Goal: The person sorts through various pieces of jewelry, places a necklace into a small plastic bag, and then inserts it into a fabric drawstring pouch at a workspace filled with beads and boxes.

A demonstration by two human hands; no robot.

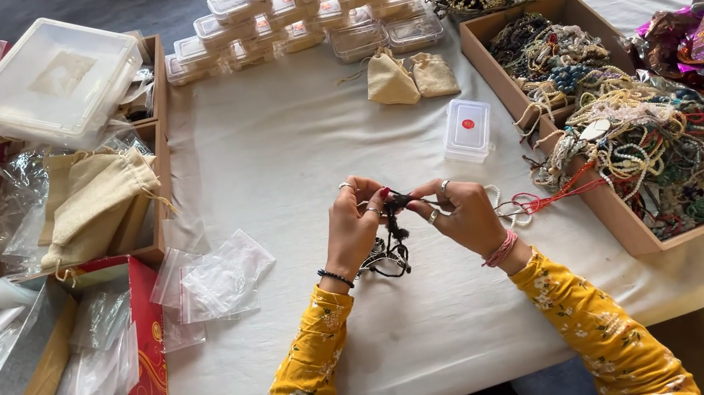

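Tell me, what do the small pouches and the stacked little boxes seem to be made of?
The pouches look like coarse beige cloth, matte, perhaps jute or cotton: soft folds and drawstring necks. The stacked boxes look like clear hard plastic, glossy: their contents show through the lids.

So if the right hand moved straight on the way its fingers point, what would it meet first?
Its fingers point left, so the right hand would probably first meet the dark beaded string it pinches, then the left hand.
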